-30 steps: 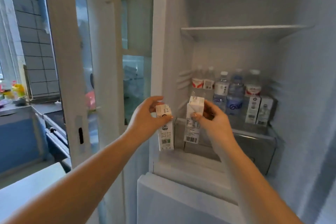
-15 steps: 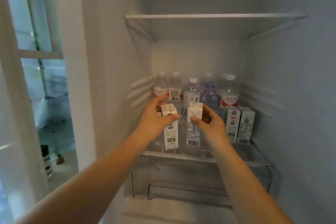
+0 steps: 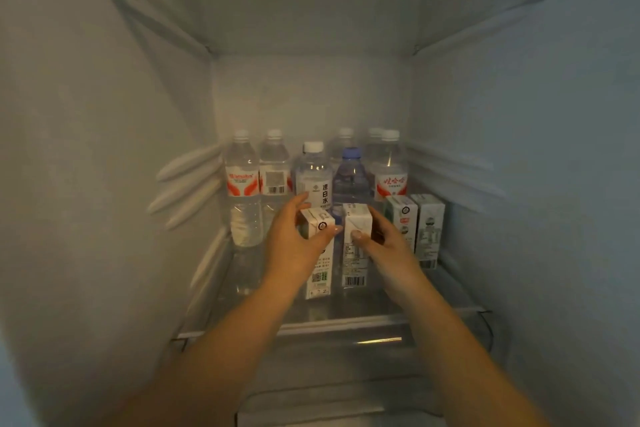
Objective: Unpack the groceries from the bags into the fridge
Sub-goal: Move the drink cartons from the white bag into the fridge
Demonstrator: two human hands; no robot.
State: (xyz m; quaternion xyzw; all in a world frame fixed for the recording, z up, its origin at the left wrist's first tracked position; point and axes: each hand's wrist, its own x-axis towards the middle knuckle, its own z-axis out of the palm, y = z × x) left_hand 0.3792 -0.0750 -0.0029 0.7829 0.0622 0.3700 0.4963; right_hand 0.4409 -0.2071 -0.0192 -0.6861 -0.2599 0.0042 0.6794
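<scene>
Two small cartons at frame centre, upright, held by their tops over the glass shelf (image 3: 346,322) so the bases can land flat: left carton (image 3: 320,253) gripped by left hand (image 3: 294,243), right carton (image 3: 355,246) pinched by right hand (image 3: 384,243). Water bottles (image 3: 313,177) fill the back row, two placed cartons (image 3: 415,225) stand right of centre, so these probably go in the front gap.

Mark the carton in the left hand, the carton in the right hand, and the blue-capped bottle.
left-hand carton (image 3: 319,284): head view, lower front panel.
right-hand carton (image 3: 354,265): head view, printed front face.
blue-capped bottle (image 3: 350,180): head view, upper body below the cap.
</scene>
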